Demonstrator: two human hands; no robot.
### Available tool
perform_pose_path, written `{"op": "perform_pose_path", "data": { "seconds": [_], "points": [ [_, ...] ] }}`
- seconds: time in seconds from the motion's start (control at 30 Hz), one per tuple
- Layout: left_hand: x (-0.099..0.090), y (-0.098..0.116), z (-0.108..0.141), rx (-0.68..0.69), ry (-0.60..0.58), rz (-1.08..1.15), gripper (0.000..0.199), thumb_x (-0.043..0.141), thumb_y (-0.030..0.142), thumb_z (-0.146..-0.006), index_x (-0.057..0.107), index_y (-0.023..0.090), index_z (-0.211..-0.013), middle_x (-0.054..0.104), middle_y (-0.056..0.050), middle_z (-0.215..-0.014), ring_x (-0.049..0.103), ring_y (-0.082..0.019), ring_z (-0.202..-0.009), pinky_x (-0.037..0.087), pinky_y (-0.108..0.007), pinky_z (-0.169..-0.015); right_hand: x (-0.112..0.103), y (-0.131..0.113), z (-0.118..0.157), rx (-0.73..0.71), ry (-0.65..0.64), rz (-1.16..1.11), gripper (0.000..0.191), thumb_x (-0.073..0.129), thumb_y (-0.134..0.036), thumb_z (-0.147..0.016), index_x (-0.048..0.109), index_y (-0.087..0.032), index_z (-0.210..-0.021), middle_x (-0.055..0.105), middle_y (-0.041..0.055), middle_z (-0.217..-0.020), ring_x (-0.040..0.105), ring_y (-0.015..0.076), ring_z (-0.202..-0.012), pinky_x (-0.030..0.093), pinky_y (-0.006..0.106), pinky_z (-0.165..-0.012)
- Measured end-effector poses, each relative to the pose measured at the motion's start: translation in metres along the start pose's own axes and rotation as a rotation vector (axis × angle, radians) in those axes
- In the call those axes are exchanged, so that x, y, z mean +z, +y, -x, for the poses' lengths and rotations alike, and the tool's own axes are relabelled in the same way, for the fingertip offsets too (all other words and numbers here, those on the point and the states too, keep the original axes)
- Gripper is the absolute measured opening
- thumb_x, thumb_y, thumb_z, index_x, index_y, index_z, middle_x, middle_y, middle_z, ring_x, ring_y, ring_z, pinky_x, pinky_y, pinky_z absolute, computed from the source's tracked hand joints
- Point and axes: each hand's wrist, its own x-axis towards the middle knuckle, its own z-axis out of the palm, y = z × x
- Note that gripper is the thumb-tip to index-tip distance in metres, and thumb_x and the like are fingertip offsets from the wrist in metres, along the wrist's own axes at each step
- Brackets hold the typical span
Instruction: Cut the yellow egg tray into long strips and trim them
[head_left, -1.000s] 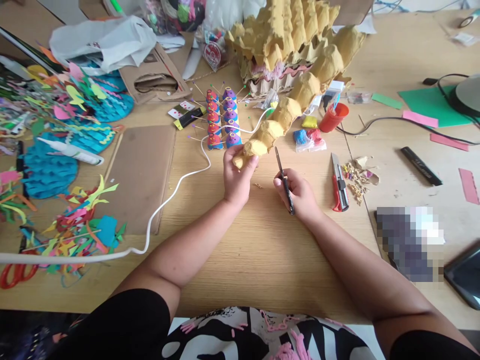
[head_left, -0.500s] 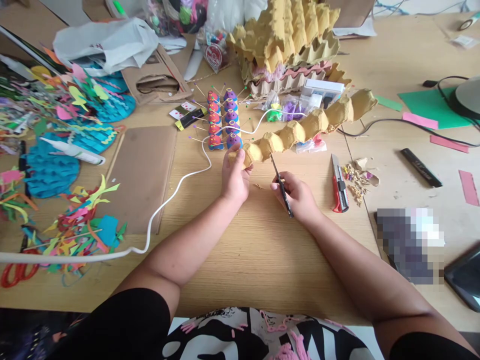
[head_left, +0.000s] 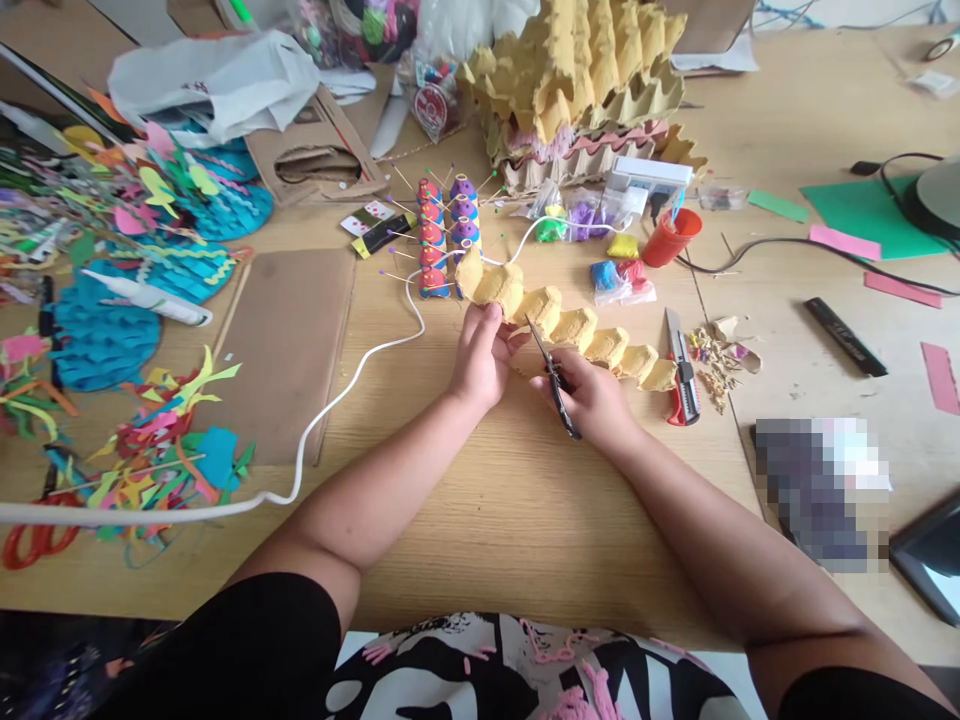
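A strip of yellow egg carton (head_left: 574, 325) with several cups slants down to the right above the table. My left hand (head_left: 484, 365) pinches its near edge toward the left end. In my right hand (head_left: 596, 400) is a pair of black-handled scissors (head_left: 556, 385), their blades pointing up and left at the strip's edge. Whether the blades are apart is hard to make out. Just behind the strip's left end stand two painted egg-carton caterpillars, one red and blue (head_left: 433, 240), one purple and blue (head_left: 465, 215), with pins sticking out.
A box cutter (head_left: 681, 375) lies by the strip's right end, beside carton scraps (head_left: 724, 350). A red cup (head_left: 673, 238) stands behind. Stacked egg trays (head_left: 577, 80) are at the back. A white cable (head_left: 360, 365) crosses the left side, near cardboard (head_left: 289, 350) and colourful paper scraps (head_left: 165, 440).
The strip has swung round: its right end came down toward me and its left end rose, uncovering the red cup. My left hand shifted slightly right; the scissors stay at the strip's edge.
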Motion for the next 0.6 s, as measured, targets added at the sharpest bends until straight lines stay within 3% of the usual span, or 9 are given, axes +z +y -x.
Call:
{"op": "perform_pose_path", "data": {
  "seconds": [0.17,0.37,0.6],
  "points": [
    [0.002,0.003,-0.002,-0.068,-0.021,0.005,0.053,0.074,0.071,-0.080,0.069,0.026,-0.108,0.077,-0.007,-0.114,0.072,-0.024,-0.118,0.062,-0.032,-0.087,-0.001,-0.004,0.001,-0.011,-0.018,0.112,0.043,0.062,-0.064,-0.093,0.068,-0.026,-0.112,0.068,0.0026,-0.074,0.056,0.0187,-0.063,0.034,0.029,-0.060],
    [0.002,0.012,-0.001,-0.145,-0.070,-0.007,0.054,0.068,0.064,-0.084,0.070,0.026,-0.122,0.077,-0.009,-0.124,0.073,-0.029,-0.118,0.063,-0.037,-0.083,-0.006,-0.006,0.000,0.002,-0.086,0.030,0.042,0.064,-0.062,-0.093,0.069,-0.025,-0.111,0.069,0.0013,-0.076,0.057,0.0171,-0.064,0.037,0.029,-0.062],
    [-0.005,0.014,-0.004,-0.200,-0.087,0.037,0.048,0.065,0.061,-0.082,0.070,0.025,-0.113,0.074,-0.009,-0.131,0.070,-0.030,-0.124,0.063,-0.039,-0.089,-0.008,-0.005,-0.002,0.010,-0.127,-0.049,0.040,0.067,-0.064,-0.090,0.064,-0.024,-0.092,0.060,-0.0019,-0.068,0.051,0.0146,-0.061,0.033,0.027,-0.057]
  ]
}}
